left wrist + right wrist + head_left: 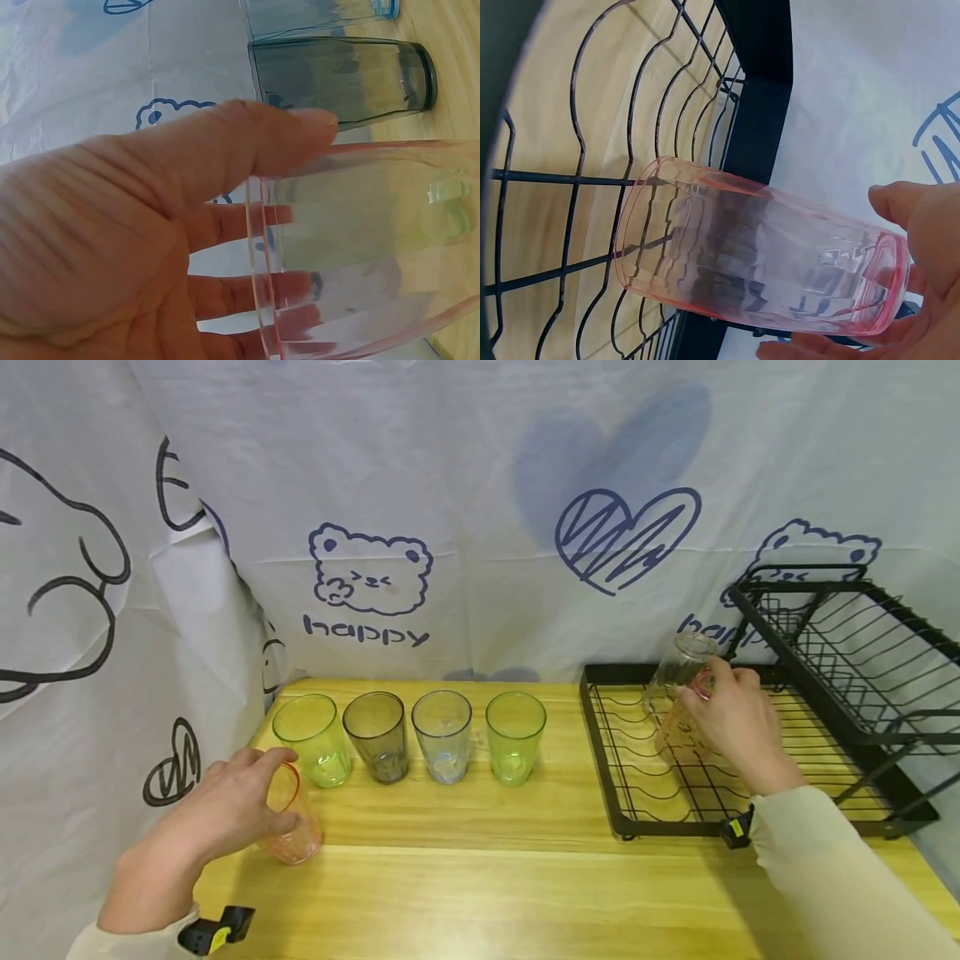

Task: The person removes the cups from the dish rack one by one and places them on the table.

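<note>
Cloth (82,618) with doodle print hung left of and behind the rack (675,827). Left hand (228,802), far left of the rack, had its fingers (292,136) gripping a pink glass (298,839) near the mouth, thumb on one side, other fingers round the opposite wall. Glass was mouth up over the table (480,893), farthest left and nearer the camera than the row beside it; couldn't tell if its base touched the wood.

Row of four came next, left of the rack, all upright, mouths up. Farthest from the rack was a wide green glass (309,743), then a grey glass (377,743), a pale blue glass (442,743), and a second green glass (515,743) closest to the rack.

Rack was black, with wavy wires across its low tray. Toward its back left, a clear glass (670,675) stood upside down. Just in front of that, also in the rack, a second pink glass (727,247) was upside down too, rim at the wires. Right hand (738,718) was over the rack, fingers curled round that glass's base end; thumb sat at the edge, firmness of contact unclear. Raised basket (797,664) made up the rack's right side, higher than the tray.
</note>
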`<state>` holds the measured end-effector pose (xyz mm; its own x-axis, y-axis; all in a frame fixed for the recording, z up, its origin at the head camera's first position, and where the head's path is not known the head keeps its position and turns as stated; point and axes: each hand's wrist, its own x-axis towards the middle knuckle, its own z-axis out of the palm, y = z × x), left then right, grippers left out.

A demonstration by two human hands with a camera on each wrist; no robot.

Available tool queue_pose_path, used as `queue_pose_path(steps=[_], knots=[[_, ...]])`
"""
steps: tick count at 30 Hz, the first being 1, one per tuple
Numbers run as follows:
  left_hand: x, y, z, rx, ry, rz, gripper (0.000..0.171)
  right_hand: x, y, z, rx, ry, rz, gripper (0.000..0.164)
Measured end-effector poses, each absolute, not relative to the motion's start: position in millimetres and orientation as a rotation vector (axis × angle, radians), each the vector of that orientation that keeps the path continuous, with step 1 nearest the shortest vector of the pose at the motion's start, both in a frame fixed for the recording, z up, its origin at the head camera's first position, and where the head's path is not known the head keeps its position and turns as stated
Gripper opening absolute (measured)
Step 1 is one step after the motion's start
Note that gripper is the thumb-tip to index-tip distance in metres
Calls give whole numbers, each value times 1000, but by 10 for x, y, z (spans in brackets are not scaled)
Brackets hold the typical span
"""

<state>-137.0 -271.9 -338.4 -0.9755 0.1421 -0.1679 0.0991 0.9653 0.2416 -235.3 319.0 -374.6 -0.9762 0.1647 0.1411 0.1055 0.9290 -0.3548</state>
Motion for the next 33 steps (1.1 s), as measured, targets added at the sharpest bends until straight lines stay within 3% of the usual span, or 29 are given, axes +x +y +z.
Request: queue_pose_path(steps=[9, 18, 26, 33], knots=[[-1382, -2707, -3358, 169, 2914, 358, 82, -2373, 3181, -3757, -238, -2927, 484, 69], [-1354, -2694, -3354, 186, 2936, 369, 87, -2374, 3184, -3769, -219, -2909, 478, 66], [-1336, -2671, -3327, 185, 2929, 337, 76, -2346, 3201, -3778, -183, -2898, 468, 64], [-1320, -2632, -3275, 170, 2900, 333, 82, -2292, 3206, -3743, -156, -2858, 482, 64]])
